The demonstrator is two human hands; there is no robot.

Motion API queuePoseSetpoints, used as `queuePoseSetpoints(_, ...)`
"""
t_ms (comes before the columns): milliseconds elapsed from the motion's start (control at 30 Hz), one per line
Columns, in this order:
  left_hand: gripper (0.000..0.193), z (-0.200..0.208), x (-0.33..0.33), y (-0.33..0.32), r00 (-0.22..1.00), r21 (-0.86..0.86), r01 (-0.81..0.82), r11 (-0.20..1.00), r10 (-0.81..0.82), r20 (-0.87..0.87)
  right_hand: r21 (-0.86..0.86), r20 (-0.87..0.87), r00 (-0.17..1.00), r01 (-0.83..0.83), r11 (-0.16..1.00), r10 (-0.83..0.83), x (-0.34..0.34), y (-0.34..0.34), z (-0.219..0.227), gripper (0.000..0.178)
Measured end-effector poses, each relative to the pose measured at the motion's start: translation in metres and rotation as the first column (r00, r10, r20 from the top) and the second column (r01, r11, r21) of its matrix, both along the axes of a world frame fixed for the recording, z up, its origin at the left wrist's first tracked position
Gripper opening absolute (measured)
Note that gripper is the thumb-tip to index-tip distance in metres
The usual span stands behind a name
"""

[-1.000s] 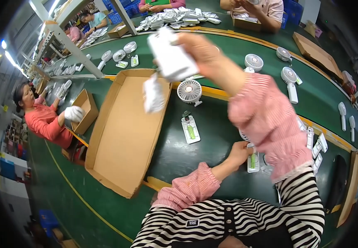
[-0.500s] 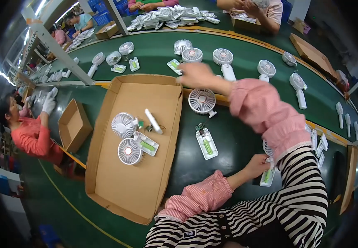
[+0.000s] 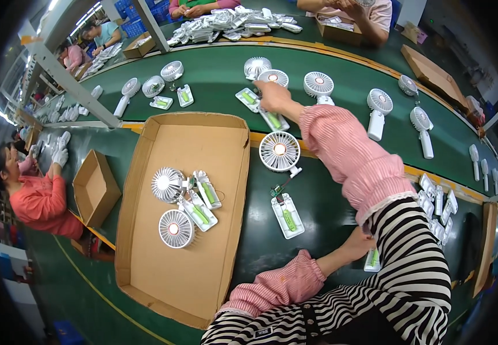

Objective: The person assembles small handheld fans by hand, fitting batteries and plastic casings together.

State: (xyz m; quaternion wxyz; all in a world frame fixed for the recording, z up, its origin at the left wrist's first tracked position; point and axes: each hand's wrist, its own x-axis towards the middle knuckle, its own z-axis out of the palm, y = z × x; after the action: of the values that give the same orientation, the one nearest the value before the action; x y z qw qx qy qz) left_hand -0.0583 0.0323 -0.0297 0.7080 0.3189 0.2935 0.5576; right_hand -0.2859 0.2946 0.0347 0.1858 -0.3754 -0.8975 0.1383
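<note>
Green-filled white plastic casing (image 3: 208,191) has tipped flat in brown cardboard tray (image 3: 145,264). Right hand (image 3: 272,96) curled at round white fan (image 3: 276,76) on green belt (image 3: 214,86), pinch unclear; left hand (image 3: 355,246) partly sleeve-hidden, can't tell. Lifting by head might strain wiring.

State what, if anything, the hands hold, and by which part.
Neither hold can be told: the right hand is at the lower rim of a white fan; the left hand, fingertips hidden, is by an open white handle.

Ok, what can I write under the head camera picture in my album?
Two white fans in a cardboard tray, right hand at another fan, left hand at a white shell.
</note>
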Motion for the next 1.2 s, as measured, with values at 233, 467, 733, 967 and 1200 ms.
queuePoseSetpoints(233,0.038,0.017,-0.015,-0.006,0.996,0.087,0.035,0.996,-0.027,-0.090,-0.010,0.468,0.858,-0.232,0.973,0.209,-0.031,0.019,0.013,0.045)
queuePoseSetpoints(467,0.058,-0.026,-0.010,0.005,0.934,-0.025,0.327,0.945,-0.327,-0.147,-0.288,0.282,0.946,-0.075,0.955,0.159,-0.020,0.028,0.003,0.035)
queuePoseSetpoints(733,0.007,-0.001,0.002,0.007,0.978,-0.010,0.163,0.987,-0.163,-0.128,-0.771,-0.632,0.675,-0.500,0.394,-0.380,0.005,0.061,0.071,0.012)
queuePoseSetpoints(967,0.008,-0.004,-0.002,0.007,0.979,-0.036,0.109,0.993,-0.114,-0.168,-0.650,-0.723,0.691,-0.675,0.350,-0.009,-0.032,-0.055,0.162,0.026)
queuePoseSetpoints(1200,0.058,0.015,-0.015,0.002,0.991,-0.032,0.076,0.997,-0.079,-0.109,-0.093,0.147,0.672,-0.721,0.686,0.726,-0.066,-0.191,0.123,0.029)
